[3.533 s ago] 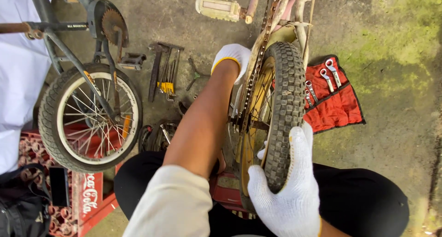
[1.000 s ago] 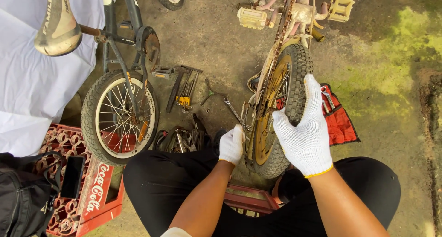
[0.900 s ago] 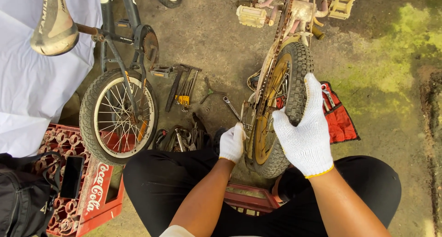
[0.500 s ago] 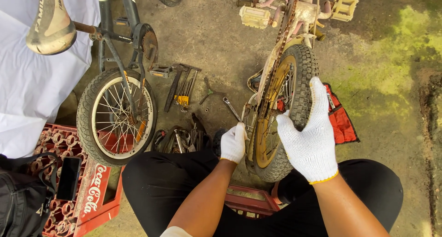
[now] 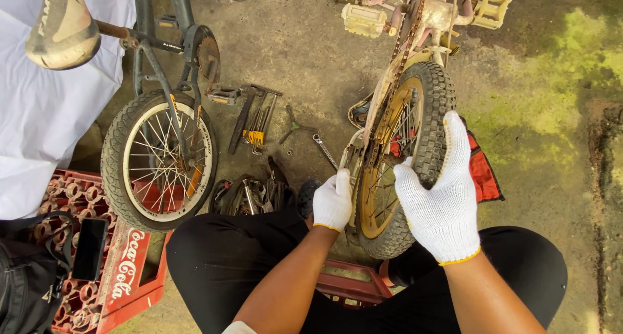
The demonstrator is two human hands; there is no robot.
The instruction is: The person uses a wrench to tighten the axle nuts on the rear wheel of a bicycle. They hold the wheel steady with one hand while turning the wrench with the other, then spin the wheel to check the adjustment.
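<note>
Between the person's knees, the small wheel (image 5: 402,159) is standing in its upturned pink bike (image 5: 415,23), chain (image 5: 396,68) draped along it. The right hand (image 5: 441,204) is lying on the tyre, fingers loosely together; the left hand (image 5: 332,201) is closing its fingers by the axle. Tools (image 5: 259,117) are lying loose on the floor beyond, so work looks mid-way.

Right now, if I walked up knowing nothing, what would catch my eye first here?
Probably the two white-gloved hands in the middle: the right hand lies flat on the knobby tyre of a small upturned bike's wheel, while the left hand grips by the rusty chain side. To the left stands a second bicycle wheel over a red crate, with tools scattered on the concrete between.
</note>
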